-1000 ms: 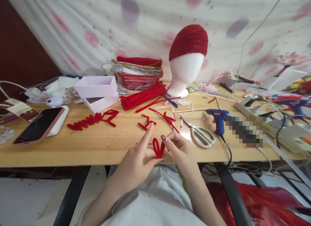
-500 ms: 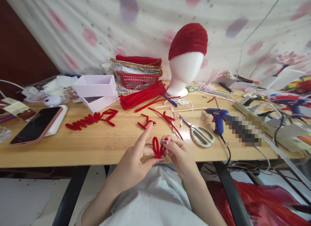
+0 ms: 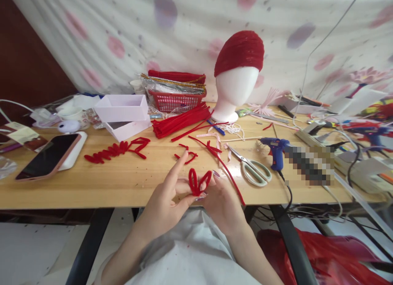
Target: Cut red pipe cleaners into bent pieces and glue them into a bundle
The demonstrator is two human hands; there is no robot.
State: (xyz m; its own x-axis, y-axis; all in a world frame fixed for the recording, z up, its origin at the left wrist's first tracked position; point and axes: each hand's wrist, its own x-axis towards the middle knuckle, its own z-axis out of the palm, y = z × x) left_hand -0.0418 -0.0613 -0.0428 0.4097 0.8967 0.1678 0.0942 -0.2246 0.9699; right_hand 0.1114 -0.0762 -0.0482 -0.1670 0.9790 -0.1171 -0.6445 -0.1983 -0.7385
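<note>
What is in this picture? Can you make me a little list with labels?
Left hand: pinches the red pipe cleaner
Right hand: grips it too
Shape: bent into loops
Table: wooden, with scissors, blue glue gun, phone
Behind: white foam head wearing red cap

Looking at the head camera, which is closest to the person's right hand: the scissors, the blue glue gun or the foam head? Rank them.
1. Scissors, just right of the right hand.
2. Blue glue gun, farther right.
3. Foam head, at the table's back.
</note>
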